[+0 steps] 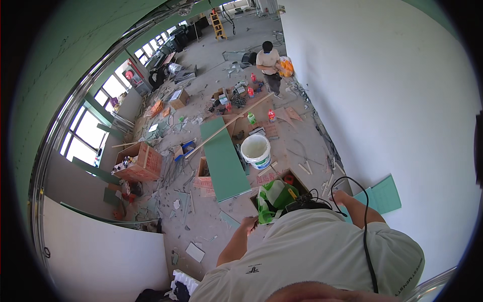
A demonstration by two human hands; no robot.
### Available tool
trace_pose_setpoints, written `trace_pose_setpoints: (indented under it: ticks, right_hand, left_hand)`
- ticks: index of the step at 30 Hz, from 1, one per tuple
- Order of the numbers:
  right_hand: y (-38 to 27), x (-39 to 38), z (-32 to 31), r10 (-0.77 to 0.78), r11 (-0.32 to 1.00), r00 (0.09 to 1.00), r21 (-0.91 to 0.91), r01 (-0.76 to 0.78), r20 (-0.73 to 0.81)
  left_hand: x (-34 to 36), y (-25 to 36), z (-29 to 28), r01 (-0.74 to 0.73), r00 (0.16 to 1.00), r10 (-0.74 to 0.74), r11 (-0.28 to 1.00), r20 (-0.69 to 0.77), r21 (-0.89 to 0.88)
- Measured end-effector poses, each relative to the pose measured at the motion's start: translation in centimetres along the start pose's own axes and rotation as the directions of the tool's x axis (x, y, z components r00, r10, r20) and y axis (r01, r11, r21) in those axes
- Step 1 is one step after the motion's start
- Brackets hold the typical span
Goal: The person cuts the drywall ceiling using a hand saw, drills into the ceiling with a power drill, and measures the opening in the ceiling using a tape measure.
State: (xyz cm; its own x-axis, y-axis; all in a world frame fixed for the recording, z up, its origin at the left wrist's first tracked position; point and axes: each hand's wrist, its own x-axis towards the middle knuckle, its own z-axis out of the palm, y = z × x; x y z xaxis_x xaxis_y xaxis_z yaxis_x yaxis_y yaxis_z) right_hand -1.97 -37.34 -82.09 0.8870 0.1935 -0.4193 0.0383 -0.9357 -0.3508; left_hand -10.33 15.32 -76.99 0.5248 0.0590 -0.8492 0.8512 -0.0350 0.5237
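My left hand (248, 225) is closed at the near left edge of a green-and-white plastic bag (271, 195) and seems to grip it. The bag sits in an open cardboard box (300, 185) in front of me, with a yellow-and-black item (292, 194) by it. My right hand (340, 197) is held out to the right near the white wall, beside a pale green board piece (383, 195). The fingers of that hand are too small and unclear to read. A black cable (367, 216) loops over my right arm and down the shirt.
Beyond the box stand a white bucket (255, 149) and a long green board (225, 162), a wooden strip (229, 124) lying across it. Bottles, offcuts and cardboard boxes (143, 162) litter the floor. A person (269, 63) stands farther off by the white wall (362, 85).
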Motion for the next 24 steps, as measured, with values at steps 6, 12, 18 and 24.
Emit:
trace_pose_setpoints:
  ticks: [6,12,18,24]
  right_hand:
    - [-0.7,-0.4,-0.9,0.068,0.996,0.993,0.056,-0.073,0.092]
    - [0.7,0.3,-0.8,0.053,0.998,0.993,0.023,-0.056,0.102]
    - [1.9,1.4,-0.4,-0.069,0.982,0.994,-0.168,0.083,0.087]
    - [0.6,1.0,-2.6,-0.317,0.844,0.939,-0.413,0.342,0.132]
  left_hand:
    - [-0.4,2.6,1.1,-0.093,0.995,0.092,0.995,-0.027,-0.042]
    - [0.1,2.3,1.9,-0.087,0.996,0.087,0.994,-0.004,-0.063]
    - [0.3,1.5,2.0,-0.05,0.998,0.052,0.995,0.025,-0.09]
    - [0.5,0.4,1.4,-0.047,0.999,0.05,0.991,0.02,-0.129]
